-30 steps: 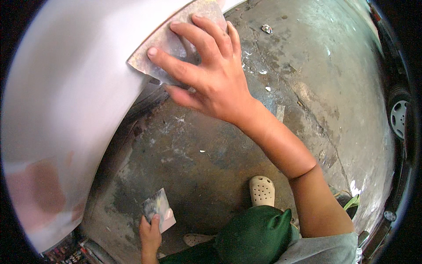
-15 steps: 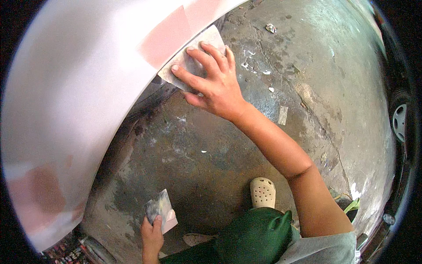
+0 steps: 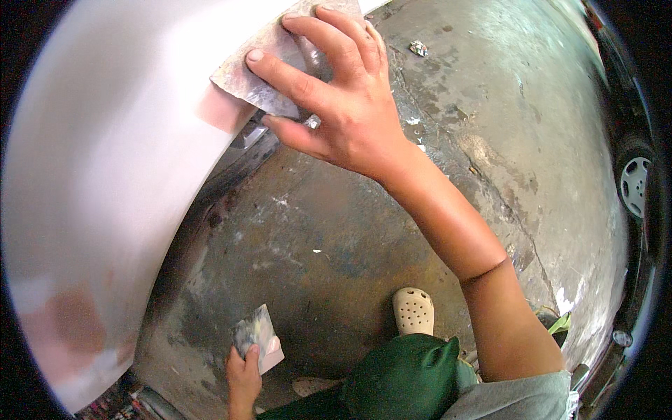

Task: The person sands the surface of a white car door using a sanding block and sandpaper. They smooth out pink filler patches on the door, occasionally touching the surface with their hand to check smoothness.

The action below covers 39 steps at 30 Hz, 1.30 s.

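My right hand (image 3: 343,105) reaches up and grips a broad, thin grey putty spreader (image 3: 241,73), its fingers spread over the top face and the thumb at the near edge. The blade lies against the curved edge of a white car body panel (image 3: 105,175), covering much of a pink filler patch (image 3: 220,110). Low in the view my left hand (image 3: 243,378) pinches a small, smeared grey putty plate (image 3: 253,330) with a pinkish part at its right corner, held well away from the panel. The fingers beneath that plate are hidden.
Another pink filler patch (image 3: 66,322) marks the panel's lower left. The cracked, stained concrete floor (image 3: 336,224) carries scraps of litter. My beige clog (image 3: 413,311) stands below. A dark car with a silver wheel (image 3: 635,185) is at the far right.
My right hand and the spreader have moved up and left, from below the panel's edge onto the pink patch. My left hand and its plate have hardly moved.
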Available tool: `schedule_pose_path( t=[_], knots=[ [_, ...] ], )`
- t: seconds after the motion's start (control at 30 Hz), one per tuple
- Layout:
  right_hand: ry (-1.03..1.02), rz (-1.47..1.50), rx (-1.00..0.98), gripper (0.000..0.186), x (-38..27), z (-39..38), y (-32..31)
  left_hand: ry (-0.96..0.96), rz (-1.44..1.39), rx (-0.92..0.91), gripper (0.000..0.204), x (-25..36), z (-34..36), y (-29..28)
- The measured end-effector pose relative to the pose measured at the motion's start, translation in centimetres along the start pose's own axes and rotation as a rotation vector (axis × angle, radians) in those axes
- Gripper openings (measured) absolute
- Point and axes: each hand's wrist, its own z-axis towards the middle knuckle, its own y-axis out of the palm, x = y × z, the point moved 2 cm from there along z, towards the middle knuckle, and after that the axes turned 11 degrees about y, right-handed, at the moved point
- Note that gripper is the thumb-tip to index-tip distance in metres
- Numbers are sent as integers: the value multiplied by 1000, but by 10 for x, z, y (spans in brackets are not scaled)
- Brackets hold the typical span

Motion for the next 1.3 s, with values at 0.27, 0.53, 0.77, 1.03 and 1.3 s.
schedule_pose_path(
  t=[0.27,0.53,0.77,1.03,1.3],
  knots=[
    [72,152,53,80,10,-35,36,-49,-24,9,33,13,-2,2],
    [124,126,-35,77,14,-41,13,-14,68,41,35,14,-5,2],
    [167,132,-47,73,18,9,-19,-20,13,17,36,19,-3,4],
    [73,106,90,75,45,-22,24,-24,-50,-4,35,9,-1,9],
    [129,99,16,72,42,-24,-4,-9,21,-2,34,29,1,8]
  ],
)
